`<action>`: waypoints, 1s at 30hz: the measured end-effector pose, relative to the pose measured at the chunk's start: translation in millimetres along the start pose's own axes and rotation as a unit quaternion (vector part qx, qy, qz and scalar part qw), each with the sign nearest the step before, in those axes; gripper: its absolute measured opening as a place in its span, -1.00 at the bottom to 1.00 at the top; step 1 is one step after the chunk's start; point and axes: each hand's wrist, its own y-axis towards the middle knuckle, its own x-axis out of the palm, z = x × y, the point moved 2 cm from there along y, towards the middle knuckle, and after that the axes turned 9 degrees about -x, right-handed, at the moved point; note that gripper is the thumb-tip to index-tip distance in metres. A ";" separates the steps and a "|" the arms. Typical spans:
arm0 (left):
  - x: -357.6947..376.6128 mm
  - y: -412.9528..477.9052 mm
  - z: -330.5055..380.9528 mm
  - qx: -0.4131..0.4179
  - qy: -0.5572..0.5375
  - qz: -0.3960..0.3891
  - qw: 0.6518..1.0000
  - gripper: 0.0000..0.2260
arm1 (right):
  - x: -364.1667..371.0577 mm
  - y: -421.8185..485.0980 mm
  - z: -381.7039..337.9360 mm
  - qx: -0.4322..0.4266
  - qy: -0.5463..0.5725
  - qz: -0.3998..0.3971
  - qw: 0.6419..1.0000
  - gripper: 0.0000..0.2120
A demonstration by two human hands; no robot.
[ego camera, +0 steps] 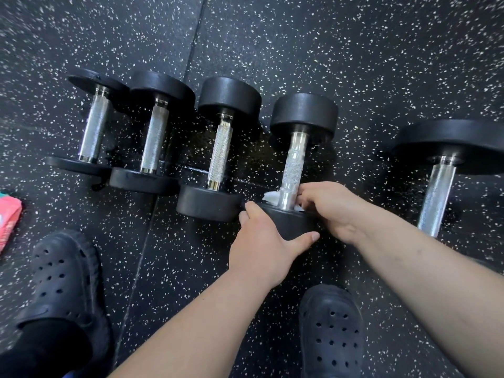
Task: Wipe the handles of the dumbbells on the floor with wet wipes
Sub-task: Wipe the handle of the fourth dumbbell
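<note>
Several black dumbbells with knurled chrome handles lie in a row on the speckled rubber floor. My left hand [261,241] grips the near head of the fourth dumbbell [302,115] from the left. My right hand [335,208] wraps a white wet wipe [271,197] around the near end of that dumbbell's handle [293,165]. Only a corner of the wipe shows, left of the handle. The third dumbbell [219,156] lies just left, its near head close to my left hand. A larger dumbbell [441,192] lies apart on the right.
A pink and teal wipes pack [9,222] lies at the left edge. My dark perforated clogs stand on the floor, one at lower left [62,279], one below my arms [331,334]. A seam between floor mats [191,58] runs diagonally past the dumbbells.
</note>
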 end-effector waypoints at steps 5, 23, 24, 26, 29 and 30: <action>2.5 1.7 -0.4 -0.004 0.000 0.002 1.000 -0.12 | -2.1 -14.7 -19.8 0.025 0.003 0.024 0.999 -0.46; 1.9 1.0 -0.6 -0.006 0.009 0.002 1.000 -0.09 | -9.0 -37.2 -18.3 -0.142 -0.327 0.040 0.933 -0.63; 1.6 0.8 -0.7 -0.006 0.007 0.001 1.000 -0.08 | -9.7 -37.3 -19.2 -0.153 -0.357 0.040 0.921 -0.69; 1.0 0.5 -0.7 -0.005 0.006 0.000 1.000 -0.09 | -12.4 -35.5 -24.5 -0.183 -0.390 0.028 0.902 -0.77; 0.5 -0.1 -0.2 -0.005 0.007 -0.001 1.000 -0.10 | -16.0 -24.5 -32.1 -0.246 -0.443 -0.013 0.862 -0.83; 0.8 0.0 -0.1 -0.006 0.007 0.000 1.000 -0.09 | -15.6 -19.5 -34.0 -0.277 -0.470 -0.026 0.838 -0.85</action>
